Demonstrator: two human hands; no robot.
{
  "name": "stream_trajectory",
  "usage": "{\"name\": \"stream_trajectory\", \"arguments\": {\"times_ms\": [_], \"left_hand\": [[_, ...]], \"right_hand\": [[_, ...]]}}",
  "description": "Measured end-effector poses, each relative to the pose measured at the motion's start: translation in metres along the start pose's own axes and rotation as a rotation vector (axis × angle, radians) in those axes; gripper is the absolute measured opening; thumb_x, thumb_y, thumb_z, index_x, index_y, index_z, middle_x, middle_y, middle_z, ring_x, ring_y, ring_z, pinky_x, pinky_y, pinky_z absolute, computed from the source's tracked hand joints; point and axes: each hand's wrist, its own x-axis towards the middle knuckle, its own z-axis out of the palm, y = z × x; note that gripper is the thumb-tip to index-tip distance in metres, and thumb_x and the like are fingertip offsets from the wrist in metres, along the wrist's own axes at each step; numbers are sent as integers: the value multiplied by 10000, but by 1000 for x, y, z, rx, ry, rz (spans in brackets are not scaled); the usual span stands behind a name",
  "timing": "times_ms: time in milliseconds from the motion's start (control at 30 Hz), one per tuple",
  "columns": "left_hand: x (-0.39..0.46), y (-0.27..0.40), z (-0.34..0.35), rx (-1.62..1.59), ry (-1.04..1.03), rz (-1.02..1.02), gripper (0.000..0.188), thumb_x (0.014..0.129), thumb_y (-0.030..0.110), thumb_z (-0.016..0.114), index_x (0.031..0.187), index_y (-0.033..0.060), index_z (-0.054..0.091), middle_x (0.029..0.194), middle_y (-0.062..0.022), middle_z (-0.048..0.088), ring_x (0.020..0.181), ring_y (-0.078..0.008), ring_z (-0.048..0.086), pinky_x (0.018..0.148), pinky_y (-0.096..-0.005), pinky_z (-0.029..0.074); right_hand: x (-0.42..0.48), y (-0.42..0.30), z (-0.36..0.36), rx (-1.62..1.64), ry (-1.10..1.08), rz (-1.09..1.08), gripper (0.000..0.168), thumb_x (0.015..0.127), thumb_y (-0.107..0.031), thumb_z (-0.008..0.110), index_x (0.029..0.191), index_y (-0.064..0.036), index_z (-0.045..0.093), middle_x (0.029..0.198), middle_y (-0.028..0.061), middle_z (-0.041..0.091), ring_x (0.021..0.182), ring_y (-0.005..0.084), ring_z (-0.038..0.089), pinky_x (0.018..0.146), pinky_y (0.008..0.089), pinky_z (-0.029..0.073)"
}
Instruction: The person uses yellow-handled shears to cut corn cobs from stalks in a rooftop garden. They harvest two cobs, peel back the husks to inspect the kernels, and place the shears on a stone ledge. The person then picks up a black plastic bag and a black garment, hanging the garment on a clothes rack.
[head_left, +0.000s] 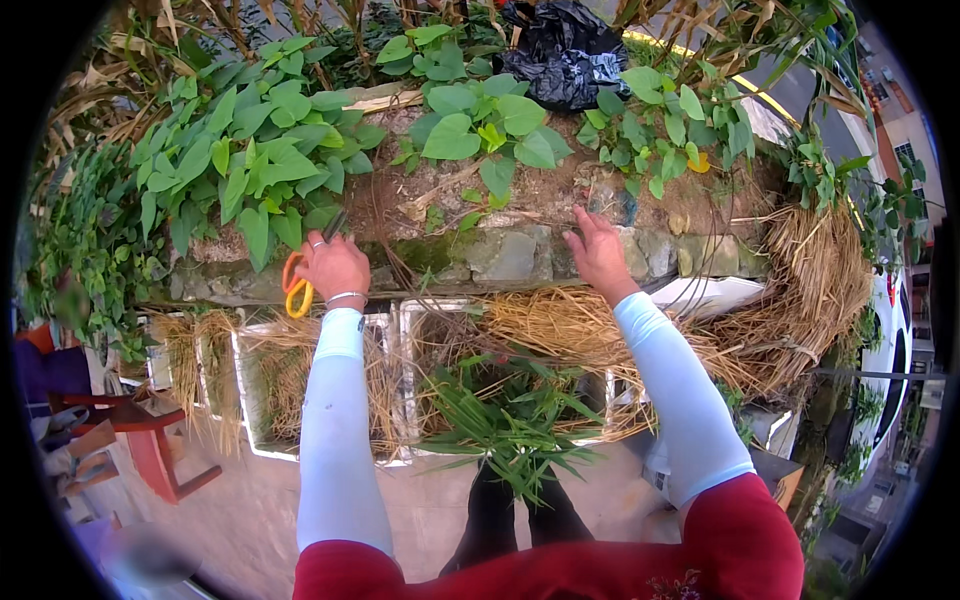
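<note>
My left hand is closed around a pair of scissors with orange and yellow handles. Part of the blades shows beyond my fingers, pointing towards a clump of broad green leaves. My right hand reaches over the mossy stone edging of a raised soil bed, fingers spread and nothing held. Beyond that hand lies bare brown soil with dry stems on it. A smaller leafy plant grows in the middle of the bed, and another stands to the right with one yellow leaf.
A crumpled black plastic bag lies at the bed's far side. Below the stones are white foam boxes, dry straw and a narrow-leaved green plant. A reddish wooden stool stands at lower left; a white car is at far right.
</note>
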Motion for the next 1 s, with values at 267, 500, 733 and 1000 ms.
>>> {"name": "stream_trajectory", "arguments": {"times_ms": [267, 500, 733, 1000], "left_hand": [[-5, 17, 55, -16, -121, -198, 338, 877, 402, 540, 977, 146, 736, 1421, -102, 434, 1294, -344, 359, 1031, -607, 171], [1, 14, 52, -49, -144, -190, 278, 847, 321, 582, 949, 107, 726, 1397, -166, 452, 1292, -344, 380, 1040, -579, 159], [0, 13, 57, -90, -174, -182, 269, 836, 301, 581, 975, 121, 723, 1374, -185, 463, 1276, -372, 388, 1043, -603, 151], [2, 16, 50, -76, -176, -139, 310, 867, 310, 533, 1064, 116, 674, 1217, -170, 580, 1224, -393, 435, 1049, -642, 151]], "right_hand": [[184, 44, -10, 123, 280, -271, 605, 767, -63, 666, 1334, -58, 458, 1192, 210, 576, 1098, 357, 545, 941, 408, 445], [306, 122, 39, -55, -239, 231, 1298, 600, -158, 847, 1493, -283, -87, 1502, 334, 51, 1335, 432, 324, 1051, 397, 356], [323, 184, 96, -62, -306, 457, 574, 689, -64, 578, 1263, -66, 564, 1016, 256, 650, 991, 376, 626, 899, 369, 473], [377, -101, 6, 475, 261, -537, 248, 742, 12, 572, 974, -16, 656, 800, 138, 607, 700, 298, 615, 692, 347, 513]]}}
